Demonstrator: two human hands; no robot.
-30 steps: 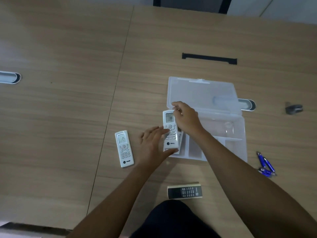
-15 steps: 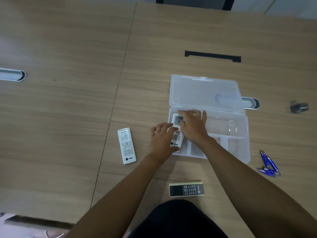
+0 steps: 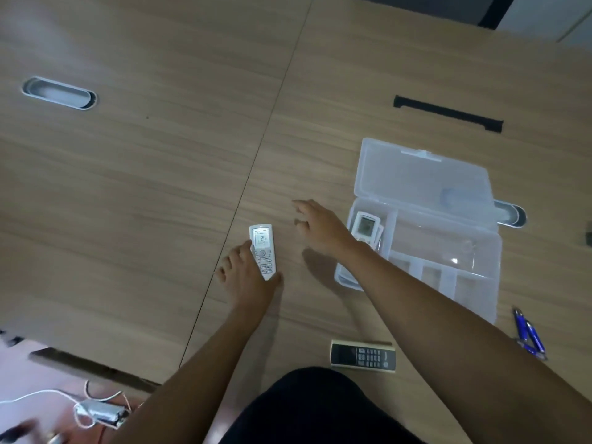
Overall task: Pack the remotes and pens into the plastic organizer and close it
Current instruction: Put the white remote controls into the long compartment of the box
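The clear plastic organizer (image 3: 461, 251) lies open on the wooden table, its lid folded back. One white remote (image 3: 365, 226) rests in its left compartment, partly hidden by my right forearm. My left hand (image 3: 246, 277) grips the lower end of a second white remote (image 3: 263, 249) that lies on the table left of the organizer. My right hand (image 3: 320, 227) hovers with fingers spread between that remote and the organizer, holding nothing. A dark remote with a cream frame (image 3: 363, 357) lies near the table's front edge. Blue pens (image 3: 530, 336) lie at the right.
A black strip (image 3: 448, 113) lies behind the organizer. Oval cable grommets sit at the far left (image 3: 59, 93) and behind the organizer's right end (image 3: 511, 214). A dark small object (image 3: 588, 233) is at the right edge. Cables and a device (image 3: 96, 411) lie on the floor.
Both hands left the first white remote in the organizer's left compartment. My left hand moved left onto the second white remote; my right hand followed leftward. The camera view shifted left.
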